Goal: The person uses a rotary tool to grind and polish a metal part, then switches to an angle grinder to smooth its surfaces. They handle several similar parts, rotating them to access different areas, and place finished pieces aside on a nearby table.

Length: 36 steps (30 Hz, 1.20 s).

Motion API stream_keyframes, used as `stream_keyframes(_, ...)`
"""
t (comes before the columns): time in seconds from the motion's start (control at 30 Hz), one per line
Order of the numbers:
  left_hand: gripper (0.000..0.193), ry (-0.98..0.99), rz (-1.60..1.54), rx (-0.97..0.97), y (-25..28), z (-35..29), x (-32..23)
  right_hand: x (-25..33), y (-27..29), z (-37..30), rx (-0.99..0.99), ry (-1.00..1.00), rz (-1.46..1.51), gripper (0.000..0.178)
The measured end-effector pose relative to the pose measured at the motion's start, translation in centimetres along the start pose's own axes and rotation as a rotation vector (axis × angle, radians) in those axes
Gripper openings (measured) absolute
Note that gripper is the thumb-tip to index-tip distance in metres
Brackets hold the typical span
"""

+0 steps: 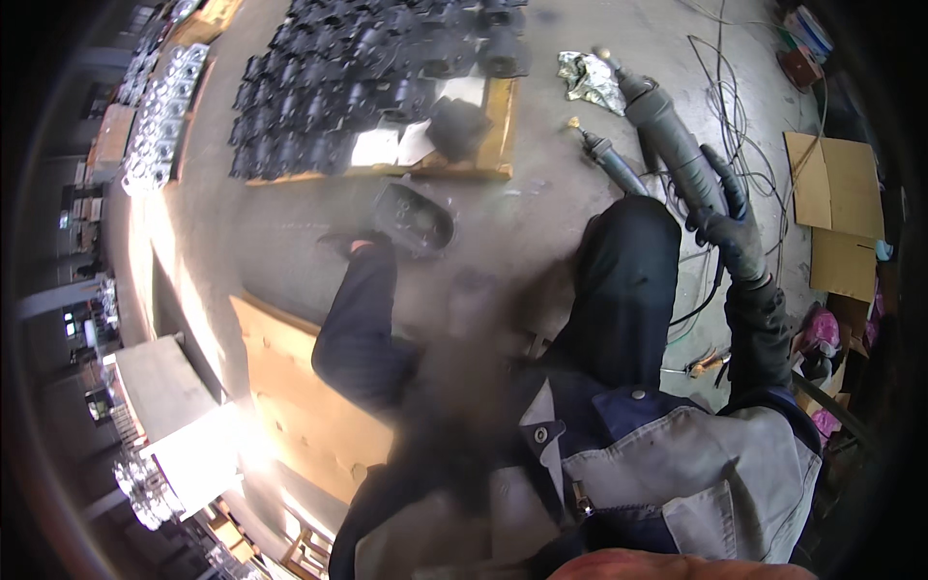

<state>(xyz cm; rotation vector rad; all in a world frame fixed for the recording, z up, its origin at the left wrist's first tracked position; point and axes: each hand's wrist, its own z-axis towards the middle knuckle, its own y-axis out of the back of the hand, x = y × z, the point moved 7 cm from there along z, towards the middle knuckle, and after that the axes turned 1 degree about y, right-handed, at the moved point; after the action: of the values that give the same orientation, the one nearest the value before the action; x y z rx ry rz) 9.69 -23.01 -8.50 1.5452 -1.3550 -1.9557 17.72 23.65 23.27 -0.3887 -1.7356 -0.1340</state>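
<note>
While the right hand (pixel 730 229) grips the large tool (pixel 673 141) beyond the pallet's (pixel 503 126) right edge, clearing the smaller tool (pixel 613 164) seems wise; the left hand's fingers cannot be told.

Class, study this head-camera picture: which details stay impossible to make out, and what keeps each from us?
All in the head view:
- Lower end of the smaller tool: hidden behind the right knee.
- Palm of the right hand: hidden against the large tool.
- Total of dark parts: the top edge cuts off their rows.
- Bare skin: cut off by the bottom edge; body part unclear.
</note>
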Motion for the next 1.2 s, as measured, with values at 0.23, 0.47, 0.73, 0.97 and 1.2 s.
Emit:
stream_keyframes(0.23,0.050,0.060,-0.618,0.128,-0.4,-1.5,-1.5,2.8,-1.8,-3.9,0.022,0.138,0.068,0.086)
stream_keyframes(0.47,0.048,-0.037,-1.213,0.255,-6.3,-0.9,-0.5,6.2,-7.9,-2.8,0.096,0.257,0.119,0.092)
stream_keyframes(0.73,0.047,0.648,-0.965,0.728,-16.5,-11.0,-3.6,5.4,-13.8,2.5,0.192,0.287,0.344,0.075)
stream_keyframes(0.97,0.047,0.927,-0.961,0.671,-11.5,-4.5,-3.6,-0.1,-14.0,8.7,0.158,-0.039,0.326,0.071)
stream_keyframes(1.2,0.048,1.006,-1.073,0.486,-7.6,0.5,-3.1,0.9,-13.4,16.2,0.208,0.191,-0.319,0.051)
